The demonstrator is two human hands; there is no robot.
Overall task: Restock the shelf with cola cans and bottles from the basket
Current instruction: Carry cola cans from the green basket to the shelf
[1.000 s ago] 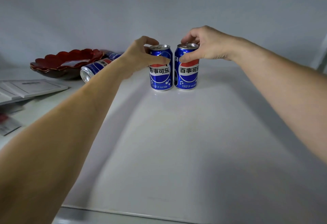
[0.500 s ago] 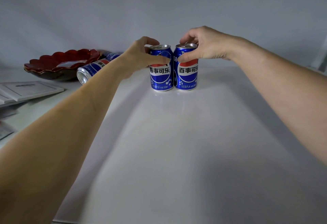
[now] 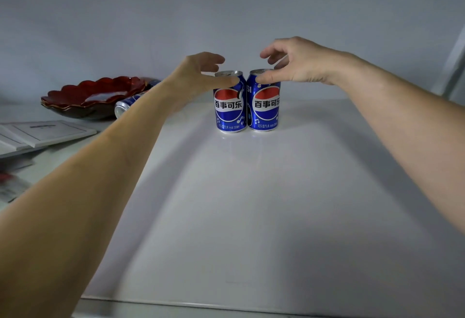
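White shelf [image 3: 251, 204] carries everything. Red scalloped dish [image 3: 93, 95] sits far left of the left can [image 3: 229, 102], booklets [image 3: 45, 133] in front of the dish, a tipped can [image 3: 125, 106] lying by the dish. Right can [image 3: 264, 101] stands upright, touching the left can. Left hand [image 3: 193, 76] grip spread, thumb against left can's top edge. Right hand [image 3: 299, 63] grip spread, thumb at right can's rim.

Two upright blue cola cans [image 3: 247, 102] side by side
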